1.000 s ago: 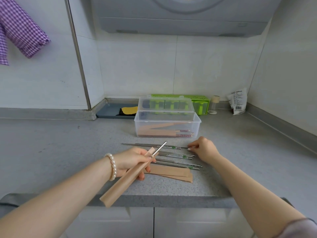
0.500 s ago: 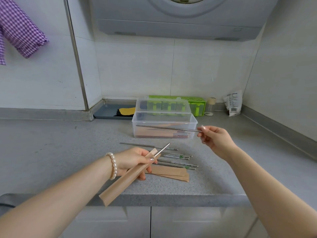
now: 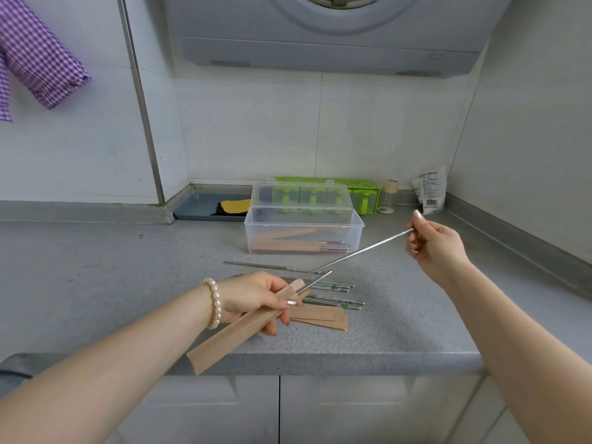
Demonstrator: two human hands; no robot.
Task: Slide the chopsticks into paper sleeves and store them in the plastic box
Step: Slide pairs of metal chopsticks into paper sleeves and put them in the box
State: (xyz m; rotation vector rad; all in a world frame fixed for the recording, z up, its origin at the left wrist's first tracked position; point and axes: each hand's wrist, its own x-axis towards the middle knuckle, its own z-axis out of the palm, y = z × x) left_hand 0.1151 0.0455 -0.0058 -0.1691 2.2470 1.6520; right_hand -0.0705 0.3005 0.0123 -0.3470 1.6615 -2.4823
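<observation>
My left hand [image 3: 256, 299] grips a brown paper sleeve [image 3: 234, 334] with one metal chopstick [image 3: 317, 281] sticking out of its open end. My right hand [image 3: 432, 245] pinches the far end of a second metal chopstick [image 3: 362, 251], held in the air and slanting down toward the sleeve's mouth. Several loose metal chopsticks [image 3: 333, 294] lie on the grey counter, with spare paper sleeves [image 3: 320, 317] beside them. The clear plastic box [image 3: 304, 232] stands open behind them and holds sleeved chopsticks.
A green perforated holder [image 3: 362, 193] sits behind the box, next to a small jar [image 3: 389, 197] and a white packet [image 3: 431, 193]. A grey tray [image 3: 208, 206] with a yellow sponge lies at the back left. The counter edge [image 3: 320, 360] runs close to my arms.
My right hand picked a chopstick up from the counter, lifted it and swung its tip down toward the sleeve in my left hand. The left hand stayed in place.
</observation>
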